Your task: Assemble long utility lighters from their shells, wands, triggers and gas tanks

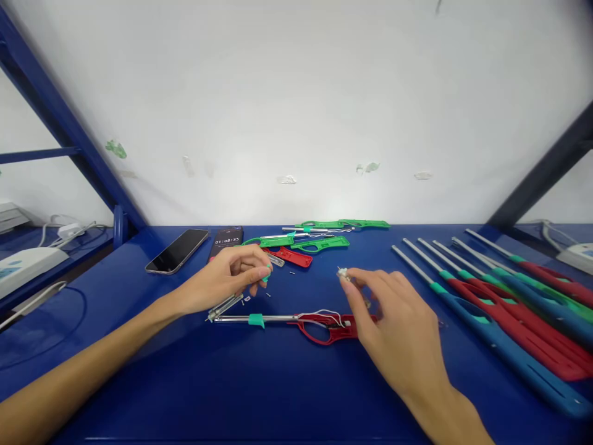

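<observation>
My left hand (pixel 248 270) is closed, pinching a small teal plastic piece (pixel 266 276) between thumb and fingertips. Held in the thumb and forefinger of my right hand (pixel 393 315) is a small part with a whitish end (pixel 343 272); its rest is hidden by my fingers. Below and between the hands lies an open red lighter shell (pixel 324 334) with white wires in it. From it a metal tube (pixel 231 319) with a teal collar (pixel 256 320) runs left. Clear fuel tanks (pixel 226 307) lie just under my left hand.
Finished-looking long lighters (pixel 486 321) in red, blue and green fan out at the right. Green shell halves (pixel 324 245) and a red half (pixel 291 256) lie behind. Two phones, one black (pixel 178 250) and one showing a timer (pixel 227 240), stand at the back left.
</observation>
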Demonstrator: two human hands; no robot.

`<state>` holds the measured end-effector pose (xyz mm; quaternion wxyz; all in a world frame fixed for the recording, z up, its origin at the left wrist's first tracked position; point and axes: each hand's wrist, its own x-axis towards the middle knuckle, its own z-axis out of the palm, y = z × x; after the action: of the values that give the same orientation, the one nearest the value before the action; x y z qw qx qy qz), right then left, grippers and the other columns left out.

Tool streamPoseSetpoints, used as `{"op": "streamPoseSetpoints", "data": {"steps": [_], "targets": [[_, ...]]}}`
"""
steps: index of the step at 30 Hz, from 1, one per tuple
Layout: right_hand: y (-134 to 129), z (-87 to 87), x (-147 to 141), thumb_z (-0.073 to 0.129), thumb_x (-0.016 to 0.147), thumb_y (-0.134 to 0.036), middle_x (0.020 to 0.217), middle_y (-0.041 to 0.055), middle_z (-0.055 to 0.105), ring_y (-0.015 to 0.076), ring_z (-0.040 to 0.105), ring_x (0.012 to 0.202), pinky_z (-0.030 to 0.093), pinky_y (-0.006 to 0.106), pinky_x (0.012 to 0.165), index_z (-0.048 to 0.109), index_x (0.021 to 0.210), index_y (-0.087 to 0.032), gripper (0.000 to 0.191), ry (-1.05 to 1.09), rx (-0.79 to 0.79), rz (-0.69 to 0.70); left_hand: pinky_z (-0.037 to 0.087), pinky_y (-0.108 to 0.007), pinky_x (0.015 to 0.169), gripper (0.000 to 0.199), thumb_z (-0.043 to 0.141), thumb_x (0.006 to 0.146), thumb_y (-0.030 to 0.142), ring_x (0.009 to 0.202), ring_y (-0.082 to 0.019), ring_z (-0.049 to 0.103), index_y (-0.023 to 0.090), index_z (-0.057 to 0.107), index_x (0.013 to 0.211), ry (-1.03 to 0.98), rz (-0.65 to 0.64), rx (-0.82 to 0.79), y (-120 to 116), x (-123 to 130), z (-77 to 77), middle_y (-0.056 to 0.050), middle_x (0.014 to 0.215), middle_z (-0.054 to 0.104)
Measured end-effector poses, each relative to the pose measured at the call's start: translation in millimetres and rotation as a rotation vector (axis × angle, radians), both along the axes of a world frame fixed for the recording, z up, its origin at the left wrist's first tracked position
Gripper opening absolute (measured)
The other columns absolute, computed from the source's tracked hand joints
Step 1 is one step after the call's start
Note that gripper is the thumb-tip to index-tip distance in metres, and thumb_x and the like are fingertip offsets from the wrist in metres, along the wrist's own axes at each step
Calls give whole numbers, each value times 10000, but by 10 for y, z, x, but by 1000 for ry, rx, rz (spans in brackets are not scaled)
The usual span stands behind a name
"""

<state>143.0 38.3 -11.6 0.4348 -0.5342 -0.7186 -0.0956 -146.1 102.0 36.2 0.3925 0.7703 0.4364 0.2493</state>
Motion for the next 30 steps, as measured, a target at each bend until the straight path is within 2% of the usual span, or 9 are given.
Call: {"op": "streamPoseSetpoints", "data": {"steps": [3, 6, 9, 11, 15, 19, 22, 27, 30], "targets": [[51, -62, 37, 568, 1077, -319, 934, 28, 754, 230, 630, 825, 458, 343, 688, 750, 1091, -225, 205, -29, -98, -1, 471, -201, 563, 303, 628, 1010, 485, 667, -118, 601, 203, 728, 1058, -11, 38, 14, -70, 95, -53, -9, 821, 663], [105, -144, 62, 523, 1066, -245, 992, 75, 769, 291, 651, 859, 477, 416, 749, 770, 1163, -199, 269, -51, -214, 5, 418, -177, 516, 310, 647, 996, 486, 651, -113, 559, 210, 783, 1034, -11, 49, -6, -143, 163, -89, -7, 782, 636], [118, -147, 73, 507, 1060, -237, 1142, 109, 770, 347, 669, 1004, 495, 479, 843, 751, 1249, -191, 313, -28, -295, 13, 378, -163, 463, 345, 671, 973, 524, 578, -105, 517, 216, 766, 1093, -47, 55, -50, -201, 200, -127, 24, 688, 583], [91, -79, 89, 495, 1077, -263, 1191, 85, 763, 315, 683, 1065, 512, 452, 887, 740, 1250, -231, 301, 9, -338, 42, 382, -157, 451, 346, 704, 946, 530, 546, -98, 509, 212, 737, 1076, -88, 65, -63, -231, 216, -149, 41, 651, 571], [-20, 120, 179, 543, 1086, -335, 1110, -30, 779, 171, 727, 918, 543, 303, 802, 739, 1132, -334, 201, 72, -458, 143, 399, -161, 455, 297, 739, 927, 490, 490, -77, 510, 192, 748, 930, -147, 79, -54, -271, 249, -167, 42, 611, 592], [-87, 215, 276, 703, 996, -369, 1019, -58, 762, 170, 704, 895, 512, 297, 783, 737, 1046, -357, 62, 118, -726, 226, 466, -190, 504, 274, 733, 954, 456, 501, -88, 607, 220, 808, 1073, -154, 73, -75, -290, 277, -188, 18, 706, 678], [-59, 206, 289, 736, 965, -313, 928, -64, 759, 162, 692, 831, 497, 288, 750, 743, 946, -330, 27, 129, -858, 248, 465, -185, 517, 251, 723, 976, 423, 513, -86, 606, 255, 823, 1133, -138, 52, -60, -298, 279, -229, 35, 653, 630], [21, 189, 250, 678, 1013, -344, 879, -58, 778, 155, 696, 774, 489, 274, 702, 759, 894, -308, 149, 153, -891, 287, 512, -199, 532, 232, 702, 995, 441, 578, -65, 567, 327, 836, 1145, -131, 31, 55, -325, 290, -304, -10, 968, 684], [26, 206, 240, 710, 997, -404, 842, -56, 767, 157, 670, 735, 461, 278, 669, 768, 889, -309, 155, 144, -885, 293, 502, -194, 513, 210, 713, 990, 423, 554, -57, 573, 335, 835, 1138, -121, 72, 97, -356, 312, -341, -2, 989, 697]]}}
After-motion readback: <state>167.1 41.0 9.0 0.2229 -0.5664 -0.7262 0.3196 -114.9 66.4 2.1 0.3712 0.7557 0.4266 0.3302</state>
